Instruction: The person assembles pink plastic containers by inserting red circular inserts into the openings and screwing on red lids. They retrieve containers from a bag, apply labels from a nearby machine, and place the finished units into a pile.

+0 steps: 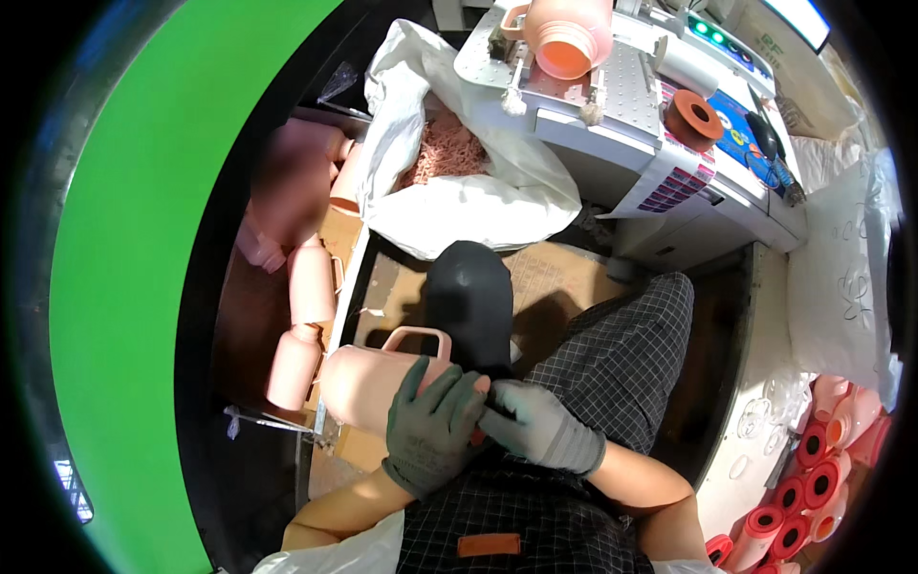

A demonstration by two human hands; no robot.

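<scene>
A pink plastic jug (359, 387) with a loop handle lies on its side across my lap, its rounded end toward the left. My left hand (427, 435), in a grey-green glove, is wrapped over the jug's right part, with a bare fingertip showing. Close against it, my right hand (550, 426), also gloved, has its fingers curled at the jug's right end. Whatever those fingers hold, if anything, is hidden. A bit of red shows between the hands, too small to name. The jug's mouth is covered by my hands.
Beyond my knees stands a white sack (516, 210) with pink shavings (448, 150). Pink jugs (311, 282) lie in a box at left. Another jug (571, 38) rests on a perforated bench plate (626, 91), near a tape roll (694, 115). Several pink containers (820, 483) are stacked lower right.
</scene>
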